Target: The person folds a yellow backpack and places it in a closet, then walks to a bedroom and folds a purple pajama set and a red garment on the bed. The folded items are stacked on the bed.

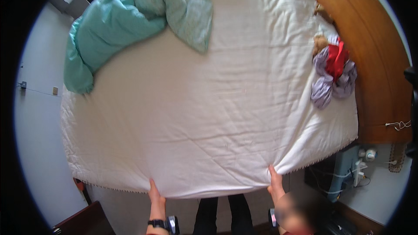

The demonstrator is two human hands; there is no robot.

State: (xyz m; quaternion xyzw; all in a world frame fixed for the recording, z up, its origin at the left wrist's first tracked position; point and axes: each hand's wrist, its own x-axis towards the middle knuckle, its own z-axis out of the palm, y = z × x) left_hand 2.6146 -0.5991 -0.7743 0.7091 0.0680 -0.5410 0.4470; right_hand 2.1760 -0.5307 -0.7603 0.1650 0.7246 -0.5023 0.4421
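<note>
A white bed sheet (202,111) covers the bed in front of me, with creases running out from where I grip it. At its near edge, left of centre, my left hand (156,192) is closed on the sheet, thumb on top. My right hand (275,181) grips the same edge farther right and draws it into sharp folds. Between the hands the edge is pulled taut above my legs. A teal and pale green quilt (114,32) lies bunched at the far left of the bed.
A wooden headboard (372,55) borders the bed's right side. Near it lie lilac and red cloths (336,68) and a brown plush toy (320,44). A bedside stand (343,169) with cables is at lower right, dark wooden furniture (85,220) at lower left.
</note>
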